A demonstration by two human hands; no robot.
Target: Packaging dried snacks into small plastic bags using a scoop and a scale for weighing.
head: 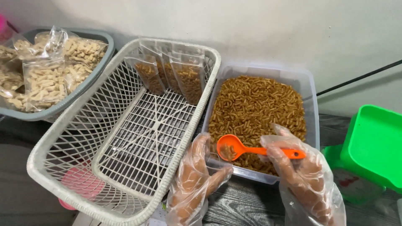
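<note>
wall [259, 29] – plain off-white, evenly lit | cable [360, 77] – black, slanting across it | table [243, 205] – dark woodgrain

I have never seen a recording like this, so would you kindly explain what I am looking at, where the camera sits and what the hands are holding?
There is one picture, taken by a camera worn on a person's head and looking down at their own two hands. Both hands wear loose clear plastic gloves. The right hand holds an orange scoop with a few brown snack pieces in its bowl. The left hand seems to hold the mouth of a clear bag, though that is hard to see. The scoop is over a clear tub full of the same brown snack. Beside it is a white lattice basket with a few filled pouches leaning at its far end. A grey basket holds bags of a paler snack, and a green container stands at the right.
</note>
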